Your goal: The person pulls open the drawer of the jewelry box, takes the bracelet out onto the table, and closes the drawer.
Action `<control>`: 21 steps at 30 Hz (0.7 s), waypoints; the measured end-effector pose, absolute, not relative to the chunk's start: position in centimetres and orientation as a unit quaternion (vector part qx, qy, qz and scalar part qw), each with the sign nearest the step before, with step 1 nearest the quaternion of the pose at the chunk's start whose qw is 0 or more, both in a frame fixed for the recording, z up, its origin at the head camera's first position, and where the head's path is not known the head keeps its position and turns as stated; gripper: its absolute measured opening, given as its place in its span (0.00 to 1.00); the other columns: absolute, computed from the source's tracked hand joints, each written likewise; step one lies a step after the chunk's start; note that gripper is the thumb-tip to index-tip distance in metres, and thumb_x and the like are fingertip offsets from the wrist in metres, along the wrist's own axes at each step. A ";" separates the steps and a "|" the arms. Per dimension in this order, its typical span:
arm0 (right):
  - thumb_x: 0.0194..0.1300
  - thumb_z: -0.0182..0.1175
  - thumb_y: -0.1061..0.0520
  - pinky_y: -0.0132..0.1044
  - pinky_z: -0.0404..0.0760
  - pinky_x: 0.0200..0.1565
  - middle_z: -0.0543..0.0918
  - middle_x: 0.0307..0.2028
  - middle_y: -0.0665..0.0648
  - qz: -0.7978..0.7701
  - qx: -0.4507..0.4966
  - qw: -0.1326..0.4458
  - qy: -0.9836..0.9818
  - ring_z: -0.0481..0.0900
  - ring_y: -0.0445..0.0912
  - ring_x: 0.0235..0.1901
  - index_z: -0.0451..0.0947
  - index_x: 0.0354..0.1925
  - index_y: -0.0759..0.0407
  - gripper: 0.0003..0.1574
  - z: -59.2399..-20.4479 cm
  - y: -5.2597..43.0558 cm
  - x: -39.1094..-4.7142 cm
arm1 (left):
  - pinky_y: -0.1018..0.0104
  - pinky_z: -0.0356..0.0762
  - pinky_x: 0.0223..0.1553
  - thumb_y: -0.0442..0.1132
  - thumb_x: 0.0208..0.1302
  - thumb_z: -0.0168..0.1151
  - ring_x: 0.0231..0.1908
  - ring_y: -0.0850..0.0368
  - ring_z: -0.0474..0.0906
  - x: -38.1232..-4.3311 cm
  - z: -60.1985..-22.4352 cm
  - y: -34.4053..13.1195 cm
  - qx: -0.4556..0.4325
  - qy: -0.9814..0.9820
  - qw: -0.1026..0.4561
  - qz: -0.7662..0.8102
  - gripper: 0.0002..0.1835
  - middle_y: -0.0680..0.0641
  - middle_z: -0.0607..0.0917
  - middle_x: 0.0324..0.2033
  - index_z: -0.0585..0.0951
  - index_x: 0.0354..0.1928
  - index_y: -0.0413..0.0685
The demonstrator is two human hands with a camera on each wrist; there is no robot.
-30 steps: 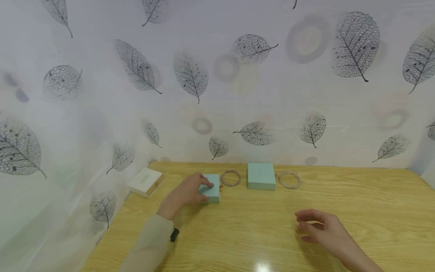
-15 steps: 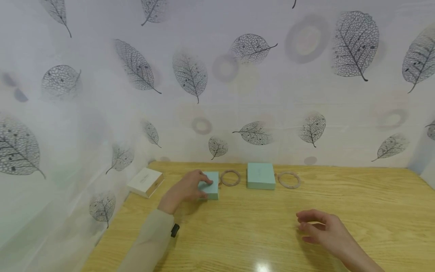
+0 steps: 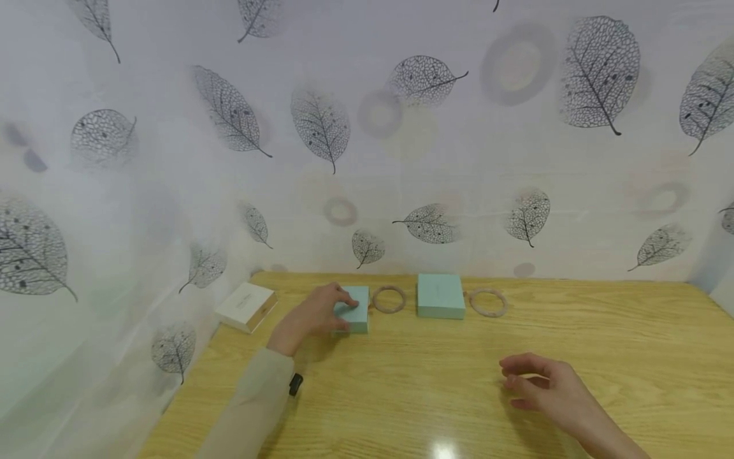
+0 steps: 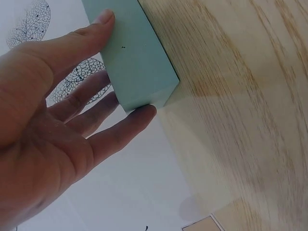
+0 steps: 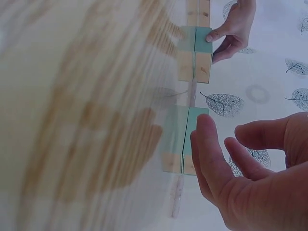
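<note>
My left hand point(image 3: 314, 313) holds a small light-teal box point(image 3: 358, 317) on the table. In the left wrist view the thumb point(image 4: 107, 24) lies against one face of the teal box point(image 4: 132, 53), and a fingertip touches its end. To the right of that box lies a thin pale bangle point(image 3: 389, 299). Beyond it is a second teal box point(image 3: 440, 296), with another pale bangle point(image 3: 489, 303) on its right. My right hand point(image 3: 541, 386) hovers over the right side of the table, fingers loosely bent and holding nothing.
A white box point(image 3: 246, 307) with a tan side sits slanted at the table's back left corner. Behind the wood-grained table point(image 3: 401, 389) hangs a pale leaf-printed backdrop point(image 3: 447, 159), which also runs along the left side.
My left hand has slid its teal box a little toward the back of the table. The right hand, the bangles and the other boxes have stayed put.
</note>
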State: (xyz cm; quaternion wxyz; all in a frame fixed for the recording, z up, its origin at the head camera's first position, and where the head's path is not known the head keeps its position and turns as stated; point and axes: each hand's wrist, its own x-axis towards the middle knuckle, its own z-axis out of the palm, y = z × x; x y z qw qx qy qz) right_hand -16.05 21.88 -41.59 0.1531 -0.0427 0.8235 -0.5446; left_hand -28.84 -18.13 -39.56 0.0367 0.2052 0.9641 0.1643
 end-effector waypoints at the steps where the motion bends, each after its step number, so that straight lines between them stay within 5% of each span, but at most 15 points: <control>1: 0.66 0.58 0.51 0.35 0.83 0.41 0.75 0.57 0.67 -0.544 -0.043 0.153 0.824 0.83 0.44 0.44 0.71 0.56 0.68 0.27 -41.6 21.9 -16.1 | 0.55 0.70 0.58 0.43 0.48 0.74 0.52 0.51 0.73 -28.9 -39.5 -18.2 0.205 0.964 0.038 0.166 0.24 0.49 0.78 0.50 0.83 0.50 0.52; 21: 0.65 0.58 0.50 0.34 0.83 0.41 0.76 0.55 0.66 -0.543 -0.042 0.151 0.825 0.82 0.43 0.44 0.72 0.55 0.66 0.27 -41.5 21.6 -16.0 | 0.55 0.68 0.61 0.42 0.47 0.75 0.54 0.50 0.71 -30.4 -39.3 -18.3 0.198 0.963 0.049 0.176 0.24 0.49 0.78 0.50 0.83 0.51 0.51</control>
